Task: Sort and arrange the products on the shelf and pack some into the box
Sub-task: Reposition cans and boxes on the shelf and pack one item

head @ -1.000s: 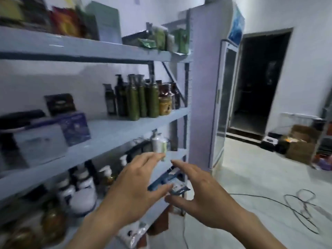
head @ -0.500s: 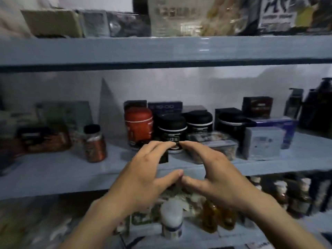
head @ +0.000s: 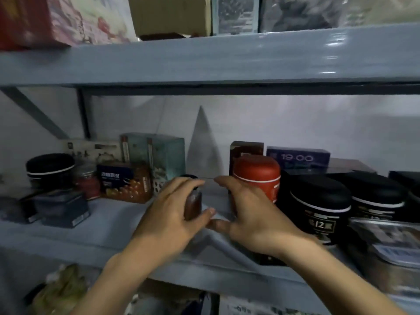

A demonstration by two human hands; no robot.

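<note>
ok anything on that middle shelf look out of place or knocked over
Nothing spilled or toppled. The dark flat boxes at the left lie skewed to the shelf edge, not squared up. The small brown jar, held by the left hand, is apart from any row.

Head camera faces the shelf (head: 102, 235) closely, seemingly slightly downward.
</note>
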